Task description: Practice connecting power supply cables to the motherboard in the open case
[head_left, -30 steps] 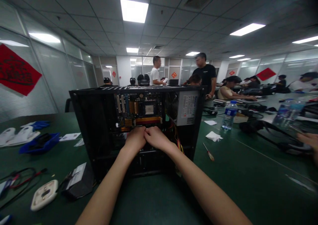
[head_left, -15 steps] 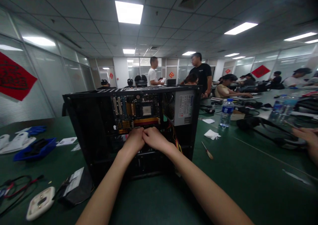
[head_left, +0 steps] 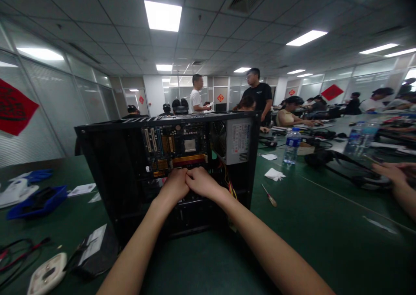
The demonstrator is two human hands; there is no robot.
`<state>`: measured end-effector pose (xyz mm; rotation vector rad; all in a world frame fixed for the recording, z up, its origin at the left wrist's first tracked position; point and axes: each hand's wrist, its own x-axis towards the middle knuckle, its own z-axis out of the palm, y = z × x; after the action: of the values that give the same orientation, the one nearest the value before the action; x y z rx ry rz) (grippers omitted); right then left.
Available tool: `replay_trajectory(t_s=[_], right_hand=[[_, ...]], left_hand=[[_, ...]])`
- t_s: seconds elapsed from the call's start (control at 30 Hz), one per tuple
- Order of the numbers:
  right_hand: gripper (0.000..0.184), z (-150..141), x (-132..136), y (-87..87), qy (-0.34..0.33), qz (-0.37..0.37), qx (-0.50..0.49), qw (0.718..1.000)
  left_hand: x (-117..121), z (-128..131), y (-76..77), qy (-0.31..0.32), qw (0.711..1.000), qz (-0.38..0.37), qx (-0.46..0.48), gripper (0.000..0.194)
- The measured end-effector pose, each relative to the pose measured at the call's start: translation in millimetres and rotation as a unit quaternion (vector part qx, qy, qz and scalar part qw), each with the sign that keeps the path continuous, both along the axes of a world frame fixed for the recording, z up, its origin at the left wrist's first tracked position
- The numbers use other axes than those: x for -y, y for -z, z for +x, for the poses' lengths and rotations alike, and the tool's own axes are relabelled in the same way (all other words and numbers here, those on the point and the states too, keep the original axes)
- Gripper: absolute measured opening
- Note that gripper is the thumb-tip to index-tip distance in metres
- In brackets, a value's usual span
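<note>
An open black computer case (head_left: 108,169) stands in front of me with its side off. Inside it are a motherboard (head_left: 198,134) with a bare square chip, and red and yellow memory slots (head_left: 188,161). A grey power supply (head_left: 239,139) with a fan sits at the upper right, wires hanging below. My left hand (head_left: 174,184) and my right hand (head_left: 203,182) meet just under the memory slots, at the board's lower edge. Both are closed, knuckles toward me and fingers curled down and away. Whatever the fingertips grip is hidden behind the hands.
A screwdriver (head_left: 269,196), crumpled tissue (head_left: 274,174) and water bottle (head_left: 292,146) are on the right. At left are a blue tray (head_left: 53,201), a dark boxy part (head_left: 97,251), a white plastic piece (head_left: 48,274) and cables (head_left: 24,254). Another person's hand (head_left: 393,173) shows far right.
The whole scene has shifted slightly left as my head turned a little to the right. Both hands stay closed together at the same spot in the case.
</note>
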<state>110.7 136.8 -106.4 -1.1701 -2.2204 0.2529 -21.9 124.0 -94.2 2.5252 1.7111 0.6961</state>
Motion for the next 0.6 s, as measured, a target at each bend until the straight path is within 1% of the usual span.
replay_trajectory(t_s=[0.07,0.2,0.23,0.37,0.47,0.6], right_hand=[[0.031,0,-1,2.2,-0.013,-0.010,0.011,1.000],[0.030,1,-2,4.1,-0.024,-0.022,0.031,0.999],[0.030,2,-2,3.8,-0.021,-0.021,0.035,0.999],[0.036,11,-4,-0.1,-0.009,-0.038,0.067,0.997],[0.041,19,-6,-2.4,-0.008,-0.094,0.134,0.986],[0.027,25,-8,-0.4,0.032,-0.200,0.241,0.949]], left_hand=[[3,1,-1.0,0.001,1.000,-0.020,-0.014,0.024],[10,5,-4.2,-0.068,0.993,-0.038,-0.083,0.027],[11,6,-4.9,-0.077,0.992,-0.036,-0.095,0.027],[11,7,-5.0,-0.073,0.992,-0.018,-0.106,0.029],[9,6,-3.1,-0.084,0.990,-0.012,-0.111,0.024],[8,5,-3.4,-0.087,0.992,-0.031,-0.082,0.024]])
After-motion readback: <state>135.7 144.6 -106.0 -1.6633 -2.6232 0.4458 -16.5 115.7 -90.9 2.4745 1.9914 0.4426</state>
